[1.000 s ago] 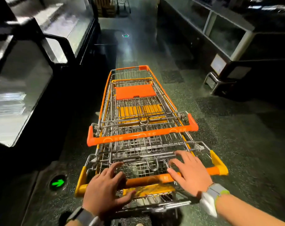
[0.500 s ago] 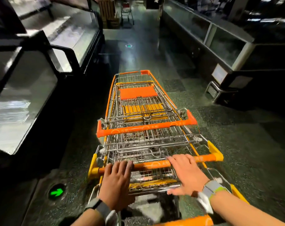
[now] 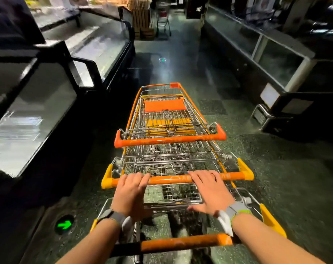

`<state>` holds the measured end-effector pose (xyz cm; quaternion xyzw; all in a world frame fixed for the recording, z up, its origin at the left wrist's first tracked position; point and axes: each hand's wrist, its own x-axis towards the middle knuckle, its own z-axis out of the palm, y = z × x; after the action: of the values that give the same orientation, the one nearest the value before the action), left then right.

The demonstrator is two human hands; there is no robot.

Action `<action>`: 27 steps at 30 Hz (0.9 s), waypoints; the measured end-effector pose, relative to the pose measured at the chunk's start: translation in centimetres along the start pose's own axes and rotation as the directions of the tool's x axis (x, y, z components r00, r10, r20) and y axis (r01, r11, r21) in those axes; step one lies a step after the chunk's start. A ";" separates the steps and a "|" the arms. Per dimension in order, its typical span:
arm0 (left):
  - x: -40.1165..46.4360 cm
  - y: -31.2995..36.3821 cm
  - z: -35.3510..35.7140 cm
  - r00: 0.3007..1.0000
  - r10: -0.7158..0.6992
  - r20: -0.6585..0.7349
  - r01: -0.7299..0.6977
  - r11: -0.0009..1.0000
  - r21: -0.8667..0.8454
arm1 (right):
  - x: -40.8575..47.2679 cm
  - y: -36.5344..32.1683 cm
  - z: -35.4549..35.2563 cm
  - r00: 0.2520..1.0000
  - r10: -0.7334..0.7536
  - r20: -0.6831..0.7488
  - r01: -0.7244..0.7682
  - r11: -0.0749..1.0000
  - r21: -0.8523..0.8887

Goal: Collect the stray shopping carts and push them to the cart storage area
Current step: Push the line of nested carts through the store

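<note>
Three nested wire shopping carts stand in a dark aisle. The front cart (image 3: 161, 96) has an orange handle (image 3: 169, 140). The middle cart's orange handle with yellow ends (image 3: 171, 180) lies under both my hands. My left hand (image 3: 130, 193) curls its fingers over the bar at its left part. My right hand (image 3: 209, 189) rests on the bar to the right, fingers spread, thumb out. A third cart's orange handle (image 3: 182, 242) crosses under my forearms, nearest to me. Another lone cart (image 3: 163, 21) stands far down the aisle.
Glass-topped freezer chests line the left (image 3: 47, 103) and right (image 3: 272, 60) of the aisle. Wooden crates (image 3: 141, 21) stand at the far end. A green arrow light (image 3: 63, 224) glows in the floor at lower left, another floor light (image 3: 162, 59) lies ahead.
The front carts have slid away from me. My hands have followed and settled on the middle cart's handle. A third cart's handle has come into view below my arms.
</note>
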<state>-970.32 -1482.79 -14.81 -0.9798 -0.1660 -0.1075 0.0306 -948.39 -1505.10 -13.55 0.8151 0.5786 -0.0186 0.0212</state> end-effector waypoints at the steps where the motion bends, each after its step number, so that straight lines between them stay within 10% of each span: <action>1: 1.1 0.1 0.1 0.999 -0.017 0.027 0.017 1.000 0.007 | 0.7 0.9 0.1 1.000 0.000 0.000 0.000 1.000 -0.006; 27: 28.3 -10.3 5.6 0.967 -0.114 0.228 0.104 0.993 0.052 | 26.4 14.8 -3.1 0.995 0.057 0.085 -0.058 0.998 0.020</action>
<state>-946.55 -1463.57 -13.75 -0.9742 -0.2241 0.0088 0.0246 -925.66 -1484.90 -11.71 0.8301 0.5533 -0.0587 0.0370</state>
